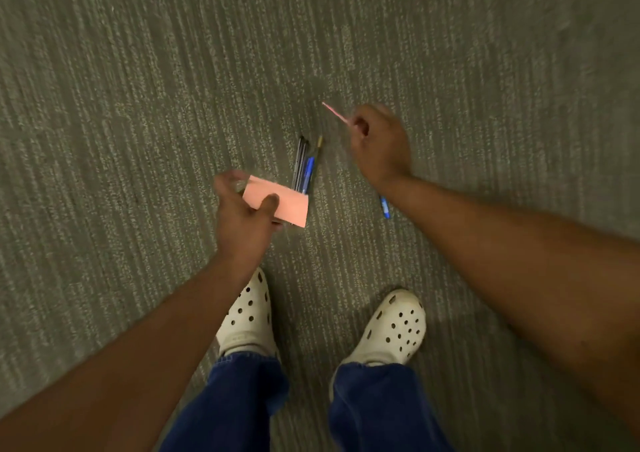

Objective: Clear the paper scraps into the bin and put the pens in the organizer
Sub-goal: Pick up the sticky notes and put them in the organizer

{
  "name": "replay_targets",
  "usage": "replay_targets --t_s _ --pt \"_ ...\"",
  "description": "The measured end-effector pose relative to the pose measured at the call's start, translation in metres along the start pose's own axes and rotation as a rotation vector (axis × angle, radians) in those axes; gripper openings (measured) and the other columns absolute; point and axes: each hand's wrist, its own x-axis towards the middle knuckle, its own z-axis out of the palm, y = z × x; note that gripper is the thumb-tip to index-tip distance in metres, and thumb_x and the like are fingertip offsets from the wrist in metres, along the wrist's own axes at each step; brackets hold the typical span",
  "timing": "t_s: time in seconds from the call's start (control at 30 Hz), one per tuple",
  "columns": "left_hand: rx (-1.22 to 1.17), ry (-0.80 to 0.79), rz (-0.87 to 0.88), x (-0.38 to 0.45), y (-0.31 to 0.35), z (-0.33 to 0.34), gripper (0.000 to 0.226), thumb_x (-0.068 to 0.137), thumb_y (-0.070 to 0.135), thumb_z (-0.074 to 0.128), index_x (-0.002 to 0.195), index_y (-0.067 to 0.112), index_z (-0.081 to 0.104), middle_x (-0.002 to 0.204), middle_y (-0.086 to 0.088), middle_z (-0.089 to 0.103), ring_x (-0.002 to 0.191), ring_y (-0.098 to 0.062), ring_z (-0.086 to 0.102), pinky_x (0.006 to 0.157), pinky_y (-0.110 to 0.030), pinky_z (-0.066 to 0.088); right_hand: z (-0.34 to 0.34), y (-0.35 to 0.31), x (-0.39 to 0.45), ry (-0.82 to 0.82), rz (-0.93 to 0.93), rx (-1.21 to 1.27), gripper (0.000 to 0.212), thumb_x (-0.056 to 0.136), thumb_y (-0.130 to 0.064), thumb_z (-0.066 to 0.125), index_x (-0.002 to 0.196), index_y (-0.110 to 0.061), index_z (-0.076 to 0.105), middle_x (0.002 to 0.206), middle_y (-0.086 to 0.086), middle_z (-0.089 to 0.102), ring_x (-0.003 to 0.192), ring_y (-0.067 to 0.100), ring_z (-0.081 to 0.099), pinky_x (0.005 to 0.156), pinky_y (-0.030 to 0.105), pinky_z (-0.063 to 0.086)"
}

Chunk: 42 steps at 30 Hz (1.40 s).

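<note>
Left hand (242,216) is clamped on a flat pink paper rectangle (277,202), thumb on top, fingers underneath; also seems to hold a bunch of pens (304,167) that fan out past the paper's far edge: thin dark barrels plus one blue one, slim straight plastic sticks. Can't tell whether the pens are gripped or just lying on the floor behind the paper.

Right hand (377,146) is curled closed, pinching a thin pink strip (334,112) that sticks out up-left, edge-on, blurred. Hands are well apart.

One blue pen (384,207) lies on the carpet (138,88) just beside the right wrist, partly hidden by the forearm.

Carpet is grey-green, ribbed, short pile with speckled streaks. Below: two white perforated rubber clogs (391,327), blue denim trouser legs (374,410).
</note>
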Motion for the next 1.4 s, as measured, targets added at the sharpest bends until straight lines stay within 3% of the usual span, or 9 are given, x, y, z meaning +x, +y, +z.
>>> replay_targets --t_s 0.17,0.27,0.47,0.67,0.77,0.9,1.13,1.3,1.4 --pt "-0.085 -0.225 -0.062 -0.038 0.07 0.013 0.022 0.1 -0.006 0.052 0.107 0.01 0.063 0.114 -0.006 0.066 0.095 -0.023 0.071 0.063 -0.03 0.064 -0.067 -0.069 -0.082 0.18 -0.058 0.195 0.005 0.083 -0.008 0.071 0.087 -0.01 0.069 0.092 0.004 0.064 0.088 0.025 0.06 0.077 0.036 0.049" --pt "-0.226 -0.34 -0.163 -0.076 0.132 0.015 0.038 0.099 -0.004 0.048 0.09 0.017 0.079 0.099 -0.009 0.079 0.089 -0.023 0.077 0.067 -0.029 0.063 -0.115 -0.099 -0.135 0.146 -0.007 0.224 0.009 0.084 -0.006 0.076 0.092 -0.009 0.073 0.098 0.004 0.066 0.095 0.022 0.064 0.082 0.043 0.056" --pt "-0.239 -0.54 -0.127 -0.192 0.257 0.013 0.017 0.097 0.015 0.068 0.111 0.011 0.075 0.111 -0.015 0.078 0.099 -0.03 0.077 0.079 -0.034 0.064 -0.254 -0.147 -0.198 0.207 -0.017 0.283 0.017 0.094 -0.026 0.07 0.102 -0.014 0.077 0.111 -0.001 0.066 0.108 0.01 0.064 0.091 0.026 0.054" --pt "-0.095 -0.614 0.054 -0.311 0.369 0.021 0.056 0.095 -0.006 0.063 0.141 0.025 0.055 0.116 -0.009 0.075 0.098 -0.024 0.076 0.074 -0.035 0.065 -0.406 -0.194 -0.253 0.26 -0.14 0.241 0.018 0.099 -0.029 0.067 0.111 -0.018 0.075 0.123 -0.005 0.062 0.127 0.01 0.055 0.108 0.028 0.047" --pt "-0.028 -0.703 0.125 -0.372 0.419 0.02 0.082 0.092 -0.006 0.069 0.147 0.045 0.038 0.109 -0.005 0.077 0.096 -0.024 0.078 0.072 -0.041 0.065 -0.478 -0.223 -0.289 0.377 0.05 0.302 0.025 0.097 -0.029 0.068 0.122 -0.025 0.067 0.137 -0.009 0.054 0.131 0.008 0.052 0.106 0.024 0.047" --pt "0.251 -0.742 0.292 -0.452 0.481 0.022 0.06 0.073 0.024 0.085 0.118 0.051 0.056 0.097 0.002 0.078 0.084 -0.02 0.076 0.058 -0.032 0.061 -0.573 -0.26 -0.343 0.409 0.45 0.739 0.053 0.085 -0.043 0.081 0.133 -0.038 0.058 0.129 -0.021 0.064 0.118 -0.003 0.062 0.092 0.015 0.052" --pt "0.154 -1.007 0.224 -0.567 0.529 0.044 0.043 0.062 0.018 0.089 0.103 0.012 0.079 0.101 -0.015 0.081 0.091 -0.031 0.077 0.075 -0.043 0.064 -0.682 -0.295 -0.431 0.788 0.634 1.05 0.014 0.086 -0.011 0.081 0.093 -0.007 0.069 0.087 0.012 0.079 0.077 0.028 0.074 0.06 0.033 0.059" --pt "0.273 -1.208 0.408 -0.641 0.527 0.06 0.029 0.072 0.032 0.082 0.1 0.025 0.082 0.094 -0.005 0.083 0.085 -0.019 0.079 0.067 -0.03 0.061 -0.717 -0.313 -0.498 1.072 0.68 0.986 0.014 0.086 -0.021 0.082 0.094 -0.02 0.072 0.086 -0.01 0.08 0.079 0.009 0.077 0.061 0.023 0.06" --pt "0.33 -1.331 0.502 -0.681 0.524 0.071 0.035 0.075 0.045 0.078 0.106 0.029 0.08 0.1 0.0 0.082 0.094 -0.021 0.079 0.077 -0.04 0.063 -0.715 -0.313 -0.541 1.215 0.729 0.87 0.011 0.084 -0.03 0.083 0.09 -0.031 0.073 0.088 -0.017 0.079 0.081 0.003 0.076 0.07 0.026 0.062"
